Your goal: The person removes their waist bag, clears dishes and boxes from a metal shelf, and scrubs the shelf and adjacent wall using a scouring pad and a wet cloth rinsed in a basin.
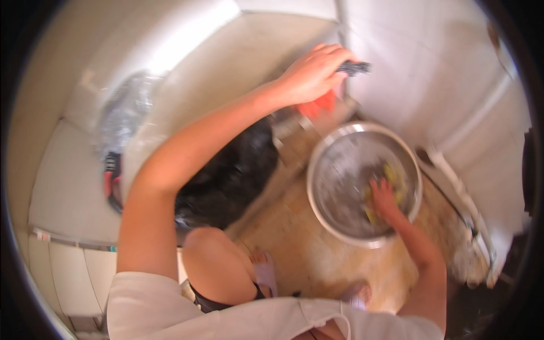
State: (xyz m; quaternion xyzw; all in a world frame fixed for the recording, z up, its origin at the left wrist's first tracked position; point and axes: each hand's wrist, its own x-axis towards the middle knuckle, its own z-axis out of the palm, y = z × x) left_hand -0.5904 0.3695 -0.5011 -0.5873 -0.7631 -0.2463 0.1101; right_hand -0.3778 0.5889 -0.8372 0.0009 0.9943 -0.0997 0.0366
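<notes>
A round metal basin (313, 199) with water in it stands on the floor at the right. My right hand (384, 197) is down in this basin, fingers spread over a yellow-green item (393, 174), perhaps a cloth; whether the fingers grip it is hidden by blur. My left hand (316, 74) is raised near the wall corner, beyond the basin, its fingers closed around a dark grey object (355, 68) that I cannot identify. Just below that hand, something red (318, 106) shows, blurred; I cannot tell whether it is held too.
A black plastic bag (238, 174) lies left of the basin. Farther left are a clear plastic bag (127, 114) and a black and red item (112, 182). White pipes (463, 191) run along the right wall. My slippered feet (265, 274) rest on the tiled floor.
</notes>
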